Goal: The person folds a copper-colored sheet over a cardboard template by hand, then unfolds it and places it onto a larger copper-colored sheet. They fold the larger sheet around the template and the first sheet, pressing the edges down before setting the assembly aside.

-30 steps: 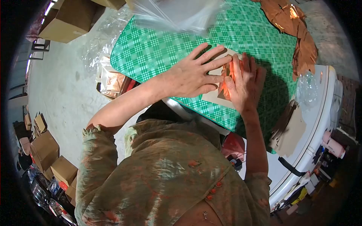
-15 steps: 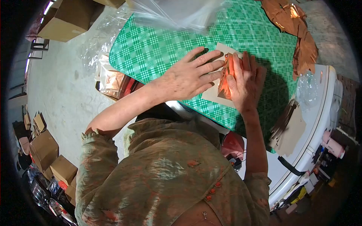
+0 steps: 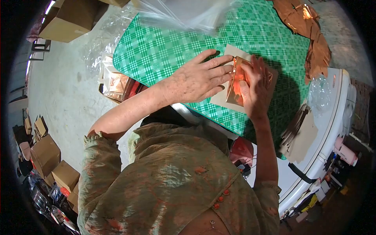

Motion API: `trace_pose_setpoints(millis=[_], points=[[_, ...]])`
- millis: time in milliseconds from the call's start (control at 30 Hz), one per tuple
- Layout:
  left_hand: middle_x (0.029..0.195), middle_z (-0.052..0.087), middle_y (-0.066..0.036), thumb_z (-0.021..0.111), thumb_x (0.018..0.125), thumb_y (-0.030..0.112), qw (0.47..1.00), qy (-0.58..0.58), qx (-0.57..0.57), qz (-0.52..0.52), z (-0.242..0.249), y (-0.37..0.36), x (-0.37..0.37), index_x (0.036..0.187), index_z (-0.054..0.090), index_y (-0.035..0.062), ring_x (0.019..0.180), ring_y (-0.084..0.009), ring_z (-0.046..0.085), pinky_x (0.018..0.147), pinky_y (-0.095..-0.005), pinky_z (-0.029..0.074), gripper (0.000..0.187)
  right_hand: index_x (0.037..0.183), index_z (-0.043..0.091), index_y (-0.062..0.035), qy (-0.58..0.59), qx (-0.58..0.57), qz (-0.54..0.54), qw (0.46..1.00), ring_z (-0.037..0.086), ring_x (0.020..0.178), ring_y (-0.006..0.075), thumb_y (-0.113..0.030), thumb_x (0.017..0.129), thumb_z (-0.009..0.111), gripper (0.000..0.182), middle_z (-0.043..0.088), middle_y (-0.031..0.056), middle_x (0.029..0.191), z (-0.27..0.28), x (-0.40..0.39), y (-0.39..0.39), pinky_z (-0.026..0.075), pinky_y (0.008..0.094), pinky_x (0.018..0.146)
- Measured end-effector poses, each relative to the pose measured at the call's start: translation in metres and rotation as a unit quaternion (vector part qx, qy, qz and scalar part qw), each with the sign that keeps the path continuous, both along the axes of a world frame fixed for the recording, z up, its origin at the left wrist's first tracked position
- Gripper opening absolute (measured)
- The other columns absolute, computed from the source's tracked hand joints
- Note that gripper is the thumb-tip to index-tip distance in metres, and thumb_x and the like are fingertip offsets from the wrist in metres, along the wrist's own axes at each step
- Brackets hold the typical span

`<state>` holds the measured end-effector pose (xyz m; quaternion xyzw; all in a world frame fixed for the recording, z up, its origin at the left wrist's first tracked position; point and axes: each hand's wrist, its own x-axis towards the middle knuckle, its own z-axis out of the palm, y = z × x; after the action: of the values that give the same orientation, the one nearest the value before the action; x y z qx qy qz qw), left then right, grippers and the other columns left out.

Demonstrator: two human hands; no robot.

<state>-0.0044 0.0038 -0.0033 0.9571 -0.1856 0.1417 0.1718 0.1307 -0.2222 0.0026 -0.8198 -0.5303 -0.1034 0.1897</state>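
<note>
A copper-coloured foil sheet [image 3: 235,92] lies folded over a beige card [image 3: 232,51] on the green checked tablecloth [image 3: 168,47]. My left hand [image 3: 199,76] is open, palm down, with its fingers spread and their tips at the left edge of the foil and card. My right hand [image 3: 255,88] rests on the foil, its thumb apart from the bent fingers; part of the sheet is hidden beneath it. The foil looks shiny and slightly creased, with a raised fold along its left side.
Clear plastic bags [image 3: 184,15] lie at the table's far edge. Crumpled copper foil [image 3: 319,55] hangs over the right edge. A stack of beige cards [image 3: 301,137] sits on a white surface at right. A box with foil [image 3: 115,84] stands left, and cardboard boxes [image 3: 66,176] line the floor.
My right hand's fingers have bent and drawn apart from the foil's left fold, uncovering more of the sheet. The left hand has barely moved.
</note>
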Motion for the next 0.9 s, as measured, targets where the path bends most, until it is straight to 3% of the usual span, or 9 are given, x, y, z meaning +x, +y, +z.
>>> trace_pose_setpoints(millis=[167,567,900], points=[[0.154,0.055,-0.008,0.062,0.105,0.035,1.0,-0.003,-0.006,0.012,0.003,-0.003,0.002,0.145,0.064,0.0135,0.154,-0.0266,0.04,0.128,-0.0536,0.028,0.046,0.145,0.059,-0.0152,0.017,-0.004,0.015,1.0,0.045,0.15,0.0356,-0.013,0.091,0.077,0.057,0.046,0.0085,0.163,-0.001,-0.002,-0.001,0.033,0.0539,0.124],[0.155,0.053,-0.01,0.063,0.103,0.039,0.999,-0.001,-0.046,0.015,-0.001,-0.003,0.004,0.139,0.069,0.0152,0.153,-0.0321,0.038,0.125,-0.0561,0.028,0.044,0.156,0.055,-0.0197,0.002,-0.083,-0.001,0.997,0.039,0.154,0.0334,-0.028,0.1,0.066,0.058,0.041,0.0066,0.168,0.004,-0.004,0.001,0.028,0.0529,0.127],[0.154,0.051,-0.012,0.062,0.103,0.043,0.998,-0.015,-0.052,0.027,-0.003,-0.003,0.004,0.138,0.07,0.017,0.154,-0.0351,0.037,0.125,-0.0566,0.028,0.044,0.155,0.058,-0.0235,-0.01,-0.093,-0.001,0.996,0.041,0.152,0.0353,-0.031,0.097,0.073,0.06,0.042,0.0062,0.166,0.007,-0.007,0.004,0.031,0.0542,0.126]])
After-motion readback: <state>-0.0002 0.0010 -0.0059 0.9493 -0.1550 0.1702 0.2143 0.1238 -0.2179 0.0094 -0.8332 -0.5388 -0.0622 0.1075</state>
